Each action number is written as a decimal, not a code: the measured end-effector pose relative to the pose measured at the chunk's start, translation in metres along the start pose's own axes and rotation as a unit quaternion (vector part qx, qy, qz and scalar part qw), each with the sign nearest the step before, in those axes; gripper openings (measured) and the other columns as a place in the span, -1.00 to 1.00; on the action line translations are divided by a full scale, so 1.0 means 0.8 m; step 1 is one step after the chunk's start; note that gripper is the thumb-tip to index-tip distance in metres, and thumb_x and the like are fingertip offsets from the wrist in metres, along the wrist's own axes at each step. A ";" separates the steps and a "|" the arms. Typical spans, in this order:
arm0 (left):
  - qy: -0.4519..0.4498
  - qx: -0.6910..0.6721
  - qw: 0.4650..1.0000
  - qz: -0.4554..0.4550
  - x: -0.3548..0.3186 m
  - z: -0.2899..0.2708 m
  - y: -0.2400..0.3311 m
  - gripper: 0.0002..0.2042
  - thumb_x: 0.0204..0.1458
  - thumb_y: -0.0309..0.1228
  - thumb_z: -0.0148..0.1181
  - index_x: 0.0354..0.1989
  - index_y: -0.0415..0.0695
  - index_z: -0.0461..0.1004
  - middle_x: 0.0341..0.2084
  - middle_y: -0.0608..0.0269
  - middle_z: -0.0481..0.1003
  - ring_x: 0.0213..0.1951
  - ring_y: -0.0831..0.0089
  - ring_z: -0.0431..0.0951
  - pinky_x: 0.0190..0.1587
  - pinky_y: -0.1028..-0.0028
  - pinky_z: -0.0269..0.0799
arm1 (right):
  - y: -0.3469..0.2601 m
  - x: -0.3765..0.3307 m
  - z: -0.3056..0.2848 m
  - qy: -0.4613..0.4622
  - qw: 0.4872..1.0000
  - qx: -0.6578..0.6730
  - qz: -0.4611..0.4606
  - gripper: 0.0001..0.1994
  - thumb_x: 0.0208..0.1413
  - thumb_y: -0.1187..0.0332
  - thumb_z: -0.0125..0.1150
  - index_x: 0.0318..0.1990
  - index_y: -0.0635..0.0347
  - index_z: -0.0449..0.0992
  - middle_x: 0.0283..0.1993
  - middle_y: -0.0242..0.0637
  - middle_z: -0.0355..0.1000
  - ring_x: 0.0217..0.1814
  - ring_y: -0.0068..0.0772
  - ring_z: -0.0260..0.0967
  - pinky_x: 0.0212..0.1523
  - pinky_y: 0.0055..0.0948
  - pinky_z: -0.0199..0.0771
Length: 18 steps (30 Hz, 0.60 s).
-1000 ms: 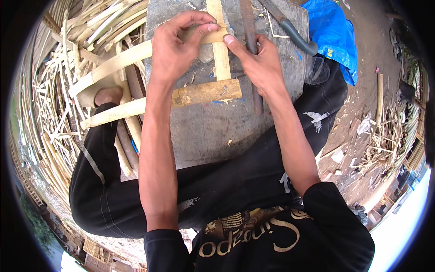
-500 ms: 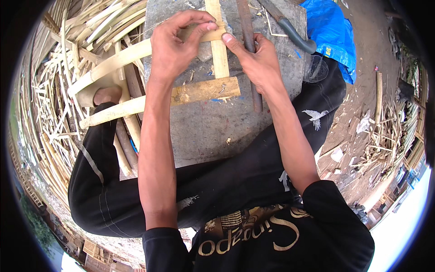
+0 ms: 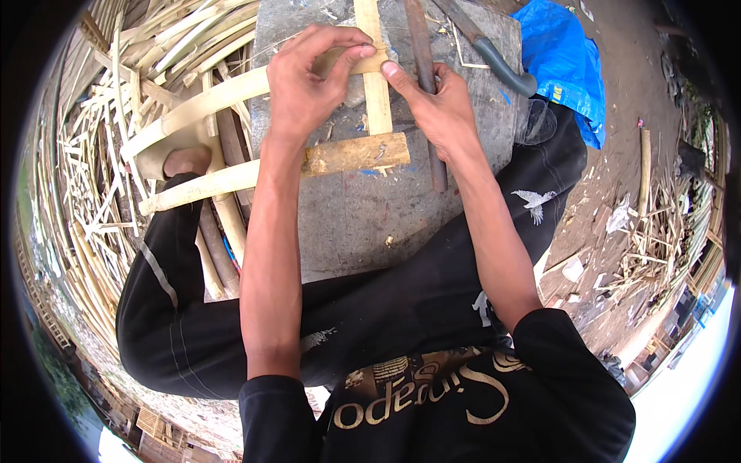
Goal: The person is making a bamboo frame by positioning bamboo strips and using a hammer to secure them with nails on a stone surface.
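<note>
My left hand (image 3: 312, 81) is closed in a pinch over the joint of two bamboo pieces. Something small and thin sits between thumb and index finger, too small to name. The upper bamboo slat (image 3: 197, 112) runs from the left, under my left hand, to this joint. It crosses an upright bamboo strip (image 3: 377, 104). My right hand (image 3: 441, 108) grips the slat's end at the crossing, thumb on top, other fingers partly hidden. Nearer to me, a lower bamboo slat (image 3: 355, 157) lies across the foot of the same strip. A bent nail-like bit shows on its right end.
A worn grey board (image 3: 347, 224) lies under the work. On it, a rusty metal bar (image 3: 421, 46) passes by my right hand; beyond lies a tool with a curved dark grey handle (image 3: 500, 65). A blue plastic sheet (image 3: 563, 58) is at right, bamboo offcuts (image 3: 93, 170) at left.
Both hands keep the same hold at the joint. The scene has shifted very slightly in the picture; nothing is let go or newly taken.
</note>
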State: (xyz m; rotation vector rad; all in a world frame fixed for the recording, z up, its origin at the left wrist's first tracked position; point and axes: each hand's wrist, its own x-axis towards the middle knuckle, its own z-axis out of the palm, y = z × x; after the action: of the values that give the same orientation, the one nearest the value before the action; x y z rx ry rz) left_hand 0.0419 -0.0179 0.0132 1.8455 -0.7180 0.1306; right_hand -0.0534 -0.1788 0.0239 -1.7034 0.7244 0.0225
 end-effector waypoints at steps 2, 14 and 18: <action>0.026 -0.005 1.000 0.015 0.002 0.004 -0.003 -0.87 -0.01 -0.57 0.39 -0.28 -0.12 0.68 -0.35 0.29 0.66 -0.31 0.46 0.66 -0.26 0.48 0.53 | -0.001 0.000 0.000 -0.005 1.000 0.002 0.003 -0.17 -0.09 -0.13 0.55 -0.04 0.62 0.44 -0.27 -0.05 0.53 -0.27 -0.39 0.49 -0.24 -0.42 0.53; 0.030 0.034 0.996 0.076 0.006 0.007 -0.007 -0.83 -0.05 -0.52 0.41 -0.26 -0.03 0.71 -0.42 0.29 0.65 -0.42 0.41 0.64 -0.40 0.47 0.47 | -0.003 -0.001 0.000 -0.003 1.000 0.001 0.010 -0.20 -0.07 -0.11 0.55 -0.04 0.62 0.45 -0.24 -0.01 0.54 -0.22 -0.35 0.51 -0.18 -0.40 0.54; -0.016 0.042 0.999 0.021 0.003 0.003 0.005 -0.84 -0.02 -0.61 0.37 -0.25 -0.16 0.71 -0.31 0.23 0.66 -0.23 0.45 0.66 -0.15 0.48 0.57 | 0.002 0.000 0.000 -0.003 1.000 0.013 0.016 -0.20 -0.07 -0.11 0.55 -0.04 0.62 0.45 -0.22 0.01 0.54 -0.21 -0.33 0.51 -0.18 -0.39 0.54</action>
State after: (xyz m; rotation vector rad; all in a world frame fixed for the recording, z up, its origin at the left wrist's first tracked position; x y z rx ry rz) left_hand 0.0407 -0.0221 0.0164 1.9154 -0.7848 0.1617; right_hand -0.0541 -0.1794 0.0225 -1.6668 0.7451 0.0405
